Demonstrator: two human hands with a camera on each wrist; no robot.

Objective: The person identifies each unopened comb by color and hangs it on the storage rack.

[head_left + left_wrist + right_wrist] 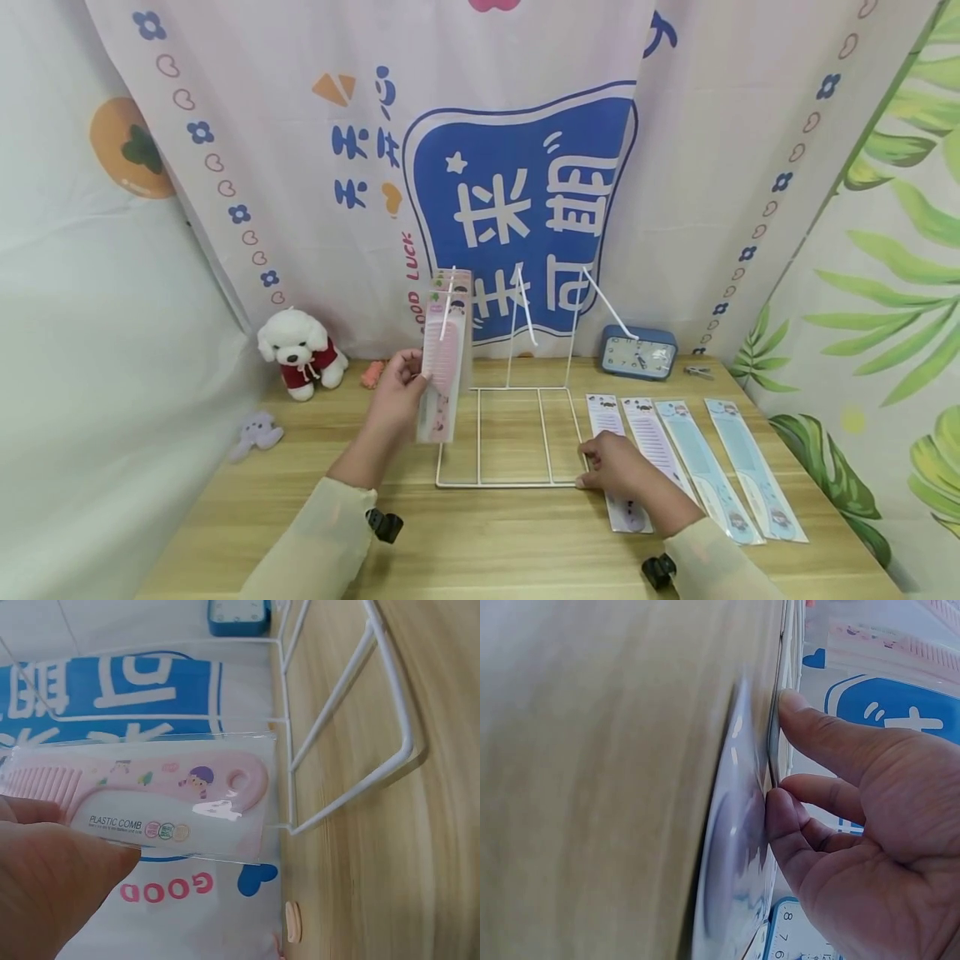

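Left hand: the left hand (pixel 396 392) pinches a pink comb (pixel 442 367) in its clear packet, thumb and fingers on the packet's left edge, at the left prong of the wire rack (pixel 510 433).
Comb's long axis: upright in the head view, hole end at the top by the prong, bottom end low near the rack's left front rail.
Comb from the hand: just to the right of it, touching; the rack's base lies further right again.
Right hand: the right hand (pixel 618 467) rests at the rack's front right corner, fingers bent, fingertips (pixel 791 701) against the white wire and on the top of a flat packet; I would call it pressing rather than gripping, but whether it grips cannot be told for sure.
Nearer hand: the left is on the hanging packets; the right is nearer the row lying flat.
Hanging on the left prong: several pink packets stacked close; three tops seem to show, the count is not sure.
Lying flat on the worktop (pixel 487 542): four comb packets (pixel 690 458) side by side, right of the rack, long axes running away from the person; two pale pink, two pale blue.
Prongs: three.
Also there: one blue clock (pixel 638 353), one white toy dog (pixel 298 352), one small grey toy (pixel 257 433).
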